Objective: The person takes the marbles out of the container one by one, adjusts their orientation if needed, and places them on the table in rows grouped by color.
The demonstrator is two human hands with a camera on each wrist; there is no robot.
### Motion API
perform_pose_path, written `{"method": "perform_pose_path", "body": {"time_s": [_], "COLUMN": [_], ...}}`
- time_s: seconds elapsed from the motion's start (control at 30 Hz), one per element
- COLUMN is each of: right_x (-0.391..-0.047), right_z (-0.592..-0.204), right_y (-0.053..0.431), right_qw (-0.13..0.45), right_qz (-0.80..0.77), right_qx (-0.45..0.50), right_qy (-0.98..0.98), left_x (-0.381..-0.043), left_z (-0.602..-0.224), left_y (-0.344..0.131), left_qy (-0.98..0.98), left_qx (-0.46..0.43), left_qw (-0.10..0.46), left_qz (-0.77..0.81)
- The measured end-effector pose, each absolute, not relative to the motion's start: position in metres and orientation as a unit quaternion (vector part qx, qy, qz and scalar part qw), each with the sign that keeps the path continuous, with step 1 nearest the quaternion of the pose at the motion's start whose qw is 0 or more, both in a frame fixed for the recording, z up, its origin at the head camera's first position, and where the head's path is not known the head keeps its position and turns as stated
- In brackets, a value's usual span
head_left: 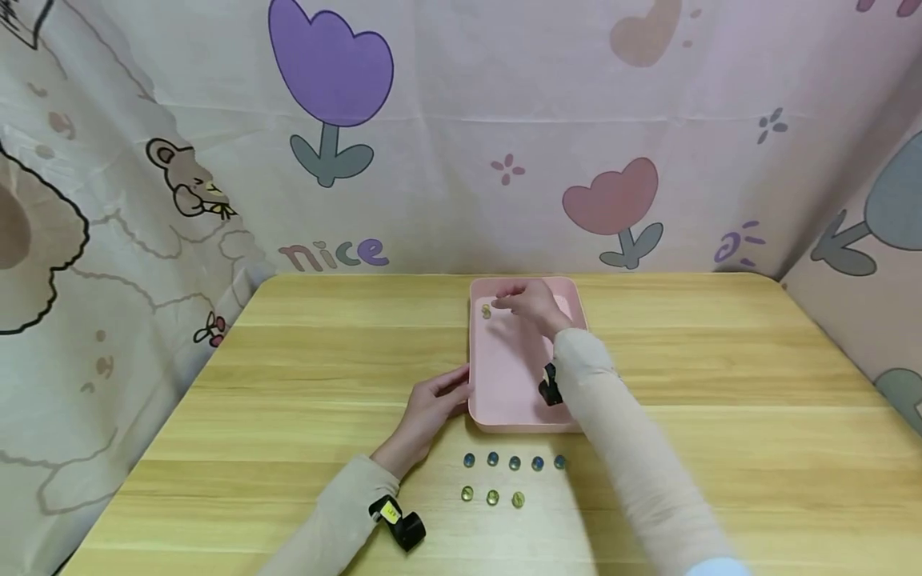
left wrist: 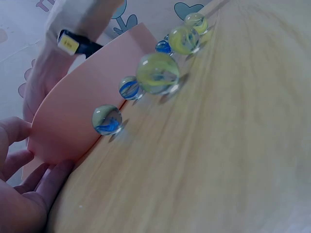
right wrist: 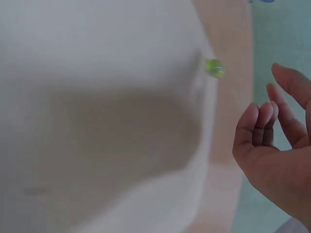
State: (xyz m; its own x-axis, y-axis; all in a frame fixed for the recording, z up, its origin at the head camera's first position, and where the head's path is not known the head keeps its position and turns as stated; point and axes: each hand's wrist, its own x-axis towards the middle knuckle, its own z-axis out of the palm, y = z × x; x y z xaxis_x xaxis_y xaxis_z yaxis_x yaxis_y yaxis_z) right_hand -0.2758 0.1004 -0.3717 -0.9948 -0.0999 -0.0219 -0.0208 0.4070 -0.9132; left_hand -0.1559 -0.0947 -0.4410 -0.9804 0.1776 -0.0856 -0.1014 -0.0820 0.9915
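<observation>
A pink tray (head_left: 504, 376) lies on the table, with yellowish marbles (head_left: 486, 311) near its far left corner. Over that end hovers my right hand (head_left: 529, 306); in the right wrist view its fingers (right wrist: 248, 119) bend loosely, the thumb stands apart, and nothing is held. My left hand (head_left: 432, 408) touches the tray's left side, its fingertips against the outer wall in the left wrist view. Nearer me, a row of several blue-streaked marbles (head_left: 515, 463) runs along the tray's front, and three yellow-green marbles (head_left: 493, 497) form a second row.
The wooden table (head_left: 346, 352) reaches out on both sides of the tray. A printed cloth (head_left: 461, 144) hangs behind it and at both sides. Black wrist cameras (head_left: 406, 528) are strapped over the sleeves.
</observation>
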Motion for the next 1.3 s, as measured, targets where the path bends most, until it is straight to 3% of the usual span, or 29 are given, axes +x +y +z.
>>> {"method": "perform_pose_path", "body": {"time_s": [0.4,0.73,1.3], "right_x": [-0.274,-0.272,-0.272], "right_z": [-0.403,-0.403,-0.402], "right_y": [0.069,0.060,0.056], "right_qw": [-0.008,-0.056,-0.056], "right_qz": [-0.497,-0.456,-0.447], "right_qx": [0.075,0.098,0.099], "right_qy": [0.865,0.883,0.888], "left_x": [-0.155,-0.154,-0.154], "left_z": [-0.445,-0.443,-0.442], "left_y": [-0.094,-0.093,-0.094], "left_qy": [0.659,0.663,0.666], "left_qx": [0.034,0.045,0.036], "left_qw": [0.095,0.091,0.091], "left_qz": [0.745,0.742,0.740]}}
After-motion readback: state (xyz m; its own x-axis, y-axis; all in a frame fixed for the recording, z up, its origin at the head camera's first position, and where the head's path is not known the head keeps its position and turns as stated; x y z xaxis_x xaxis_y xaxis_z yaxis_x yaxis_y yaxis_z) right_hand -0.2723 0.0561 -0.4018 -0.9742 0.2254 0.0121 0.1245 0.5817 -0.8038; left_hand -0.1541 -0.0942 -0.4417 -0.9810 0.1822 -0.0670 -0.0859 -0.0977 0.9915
